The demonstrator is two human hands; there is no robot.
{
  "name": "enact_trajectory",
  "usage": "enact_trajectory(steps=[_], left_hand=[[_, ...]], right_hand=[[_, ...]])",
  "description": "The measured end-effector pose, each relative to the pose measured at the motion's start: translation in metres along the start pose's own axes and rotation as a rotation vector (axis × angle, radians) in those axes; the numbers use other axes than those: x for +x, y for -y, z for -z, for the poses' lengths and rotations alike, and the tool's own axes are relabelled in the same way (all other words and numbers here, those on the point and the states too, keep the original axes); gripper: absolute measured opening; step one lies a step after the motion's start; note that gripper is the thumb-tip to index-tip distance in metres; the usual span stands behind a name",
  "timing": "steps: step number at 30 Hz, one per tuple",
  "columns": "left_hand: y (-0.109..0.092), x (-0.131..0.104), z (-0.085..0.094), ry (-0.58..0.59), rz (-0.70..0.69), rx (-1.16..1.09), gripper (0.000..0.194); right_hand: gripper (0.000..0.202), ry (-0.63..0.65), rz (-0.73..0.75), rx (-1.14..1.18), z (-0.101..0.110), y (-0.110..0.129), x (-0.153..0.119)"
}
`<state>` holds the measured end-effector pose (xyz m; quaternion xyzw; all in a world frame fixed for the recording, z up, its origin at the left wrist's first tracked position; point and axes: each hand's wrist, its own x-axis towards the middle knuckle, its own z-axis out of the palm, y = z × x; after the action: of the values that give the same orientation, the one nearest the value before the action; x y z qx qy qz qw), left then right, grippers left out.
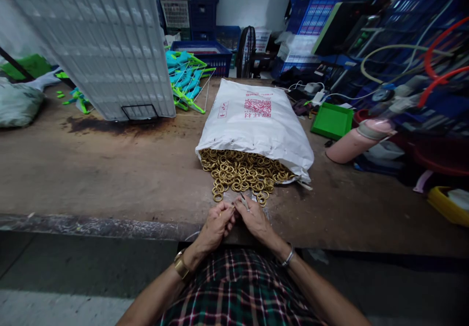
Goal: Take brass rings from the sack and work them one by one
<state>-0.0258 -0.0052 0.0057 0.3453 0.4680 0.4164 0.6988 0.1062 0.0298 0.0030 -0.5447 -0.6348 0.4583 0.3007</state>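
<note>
Close together at the table's front edge, my two hands meet at the fingertips. My left hand is closed in a pinch on what looks like a gold-coloured ring, mostly hidden by the fingers. Wrapped in the fingers of my right hand is a small knife, its short pointed blade facing up and away. Just beyond lies a heap of gold-coloured rings, spilling from the mouth of a white sack with red print. A few loose rings rest near my fingertips.
A ribbed translucent panel stands at the left, with turquoise and green plastic toy bows behind it. To the right are a green tray, a pink cylinder with an orange hose, and a yellow basin.
</note>
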Motion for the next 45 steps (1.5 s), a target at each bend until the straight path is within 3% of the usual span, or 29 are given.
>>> enact_trajectory(steps=[5,9,13,23,29,34,39,42,45], left_hand=[[-0.002,0.002,0.000,-0.020,-0.035,-0.009,0.031],[-0.003,0.003,0.000,-0.037,-0.038,0.022,0.031],[-0.003,0.002,0.000,-0.042,-0.052,0.061,0.034],[-0.010,-0.002,-0.002,-0.109,-0.105,0.148,0.036],[-0.027,-0.026,-0.011,0.150,-0.008,0.013,0.031],[-0.027,-0.020,-0.001,0.088,0.041,-0.283,0.031],[-0.020,-0.014,0.004,0.083,0.068,-0.347,0.027],[-0.017,-0.013,0.005,0.119,0.087,-0.392,0.022],[-0.016,-0.012,0.008,0.130,0.160,-0.464,0.030]], right_hand=[[0.031,-0.008,-0.028,-0.034,0.002,-0.010,-0.002],[0.016,0.047,0.158,-0.349,0.003,-0.014,-0.008],[0.020,0.093,0.240,-0.534,0.004,-0.013,-0.012],[0.026,0.105,0.213,-0.730,0.003,-0.013,-0.010],[0.020,0.109,0.097,-0.814,0.008,-0.004,-0.003],[0.021,-0.077,0.161,-0.692,0.011,-0.015,-0.012],[0.020,-0.371,0.014,-0.643,0.032,-0.028,-0.014],[0.023,-0.382,-0.079,-0.717,0.042,-0.030,-0.016],[0.020,-0.329,-0.107,-0.787,0.043,-0.029,-0.018]])
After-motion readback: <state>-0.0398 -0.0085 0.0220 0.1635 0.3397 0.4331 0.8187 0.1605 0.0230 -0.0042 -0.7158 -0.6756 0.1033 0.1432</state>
